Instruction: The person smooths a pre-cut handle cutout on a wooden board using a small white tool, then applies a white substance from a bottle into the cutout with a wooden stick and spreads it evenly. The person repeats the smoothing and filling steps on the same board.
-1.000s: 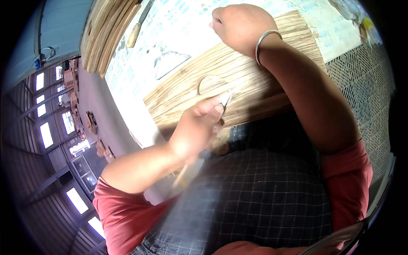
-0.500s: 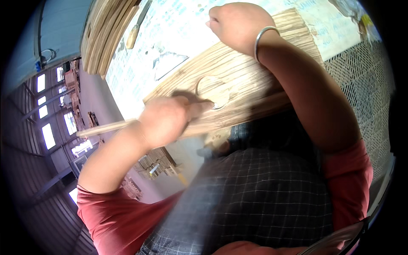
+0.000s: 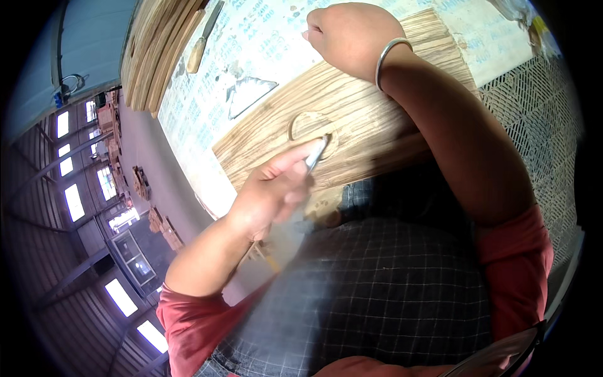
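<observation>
My left hand (image 3: 270,195) is closed on a slim metal-bladed tool (image 3: 318,152), held between thumb and fingers; the fingers hide its rear part. Its tip is at the near right edge of a round recess (image 3: 311,125) in a striped wooden board (image 3: 377,107). The board lies slanted across the table, its near edge towards my body. My right hand (image 3: 355,38), with a silver bangle (image 3: 381,63) on the wrist, is curled into a fist over the board's far edge. Whatever its fingers may hold is hidden.
A torn triangular scrap (image 3: 250,94) lies beyond the board on the printed paper table cover (image 3: 264,47). A wooden-handled knife (image 3: 200,50) lies farther left beside stacked wooden strips (image 3: 157,53). At right is a patterned mat (image 3: 534,119); a clear plastic bag (image 3: 515,12) is at far right.
My left hand has moved nearer to my body and turned, so the tool's blade now shows more. The stick seen behind my left wrist is out of sight. My right hand stays in place.
</observation>
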Motion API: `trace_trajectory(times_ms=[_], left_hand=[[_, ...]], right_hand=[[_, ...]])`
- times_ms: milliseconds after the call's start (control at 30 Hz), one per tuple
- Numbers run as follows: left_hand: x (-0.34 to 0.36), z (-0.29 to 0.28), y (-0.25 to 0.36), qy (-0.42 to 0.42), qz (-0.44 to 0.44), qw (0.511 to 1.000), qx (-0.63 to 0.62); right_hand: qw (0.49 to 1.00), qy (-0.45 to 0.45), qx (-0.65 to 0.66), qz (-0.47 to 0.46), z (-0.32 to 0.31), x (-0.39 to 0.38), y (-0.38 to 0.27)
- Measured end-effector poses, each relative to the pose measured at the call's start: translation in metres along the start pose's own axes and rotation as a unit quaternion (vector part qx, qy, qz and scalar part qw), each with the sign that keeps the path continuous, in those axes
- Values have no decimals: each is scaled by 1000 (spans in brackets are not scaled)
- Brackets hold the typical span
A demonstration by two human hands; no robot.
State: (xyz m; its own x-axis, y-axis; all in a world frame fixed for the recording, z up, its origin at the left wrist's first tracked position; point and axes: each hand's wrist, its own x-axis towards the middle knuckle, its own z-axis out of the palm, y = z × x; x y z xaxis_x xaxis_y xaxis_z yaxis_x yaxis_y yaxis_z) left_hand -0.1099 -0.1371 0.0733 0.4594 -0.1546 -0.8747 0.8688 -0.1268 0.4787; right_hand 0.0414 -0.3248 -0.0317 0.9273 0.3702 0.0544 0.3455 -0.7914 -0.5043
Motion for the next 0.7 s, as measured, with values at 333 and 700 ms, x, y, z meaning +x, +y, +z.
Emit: trace_trajectory(times_ms=[333,700], left_hand=[[19,5,-35,-194,-12,952,-236],[4,-20,-9,-63,63,958,273]], right_hand=[[994,-88,55,27,-32,-7,-13],[996,-69,30,-44,-26,-2,-4]])
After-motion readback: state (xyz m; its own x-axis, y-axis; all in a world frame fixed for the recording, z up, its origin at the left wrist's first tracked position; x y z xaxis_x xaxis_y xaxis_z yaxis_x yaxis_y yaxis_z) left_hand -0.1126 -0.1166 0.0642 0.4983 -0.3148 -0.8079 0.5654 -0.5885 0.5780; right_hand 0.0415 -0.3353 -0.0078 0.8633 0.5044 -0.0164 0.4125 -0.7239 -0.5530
